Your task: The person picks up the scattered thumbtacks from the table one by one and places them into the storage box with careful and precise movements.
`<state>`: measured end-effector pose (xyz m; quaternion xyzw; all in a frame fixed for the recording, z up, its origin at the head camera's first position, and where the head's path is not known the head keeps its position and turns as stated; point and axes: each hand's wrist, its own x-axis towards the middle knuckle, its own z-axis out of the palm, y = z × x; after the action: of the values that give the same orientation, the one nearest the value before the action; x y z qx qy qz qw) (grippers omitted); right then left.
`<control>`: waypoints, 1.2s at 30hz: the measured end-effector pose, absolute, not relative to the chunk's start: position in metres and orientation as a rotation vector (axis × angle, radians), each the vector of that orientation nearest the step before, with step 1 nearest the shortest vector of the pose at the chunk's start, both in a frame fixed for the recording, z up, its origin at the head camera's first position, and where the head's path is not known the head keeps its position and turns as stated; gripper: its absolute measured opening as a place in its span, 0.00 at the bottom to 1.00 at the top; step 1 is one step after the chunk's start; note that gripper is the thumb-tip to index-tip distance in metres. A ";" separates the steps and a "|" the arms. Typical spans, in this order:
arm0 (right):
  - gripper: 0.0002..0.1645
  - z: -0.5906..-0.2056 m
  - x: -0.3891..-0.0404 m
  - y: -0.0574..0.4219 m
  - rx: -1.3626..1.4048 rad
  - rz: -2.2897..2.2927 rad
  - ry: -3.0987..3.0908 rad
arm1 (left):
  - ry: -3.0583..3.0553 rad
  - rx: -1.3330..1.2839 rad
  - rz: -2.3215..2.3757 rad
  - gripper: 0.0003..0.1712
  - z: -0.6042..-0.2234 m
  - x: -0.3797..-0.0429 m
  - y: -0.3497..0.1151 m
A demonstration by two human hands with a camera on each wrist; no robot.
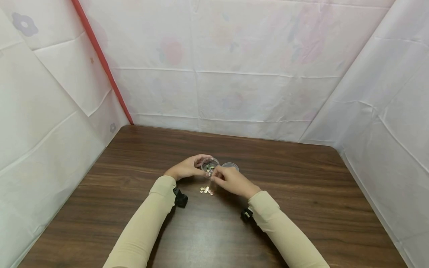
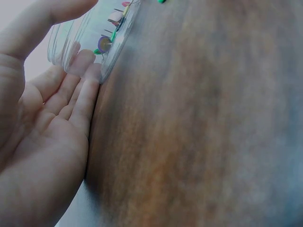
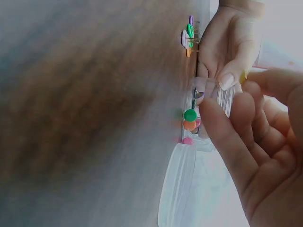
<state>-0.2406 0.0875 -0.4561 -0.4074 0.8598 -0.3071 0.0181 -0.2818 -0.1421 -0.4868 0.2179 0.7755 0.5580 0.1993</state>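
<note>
My left hand point(image 1: 187, 168) holds a clear round plastic container point(image 1: 207, 161), fingers and thumb around its side, low on the table. Thumbtacks with coloured heads lie inside it, among them a purple-edged tack point(image 2: 104, 44) and a green tack point(image 3: 190, 115). Over the container's rim, my right hand point(image 1: 234, 181) pinches a small yellow thumbtack point(image 3: 244, 76) between its fingertips. Toward me from the container, a small group of loose thumbtacks point(image 1: 206, 190) lies on the table. Seen from the right wrist, these loose tacks point(image 3: 190, 35) rest with their points sticking up.
A clear round lid point(image 1: 231, 165) lies just right of the container, partly behind my right hand. The dark wooden table point(image 1: 151, 149) is bounded by white patterned sheets point(image 1: 214, 96) at the back and sides. A red strip point(image 1: 104, 61) runs down the back left corner.
</note>
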 end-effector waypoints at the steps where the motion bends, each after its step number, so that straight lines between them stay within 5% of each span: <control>1: 0.03 -0.455 -0.242 0.087 -1.238 -0.967 2.692 | 2.168 0.603 1.561 0.43 -0.487 -0.282 -0.142; 36: 0.05 -0.448 -0.278 0.069 -1.027 -0.805 2.822 | 2.152 0.529 1.586 0.39 -0.485 -0.280 -0.139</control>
<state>-0.2780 0.0686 -0.4476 -0.3302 0.9075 -0.2590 0.0165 -0.2804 -0.1390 -0.4852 0.1901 0.7727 0.5693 0.2067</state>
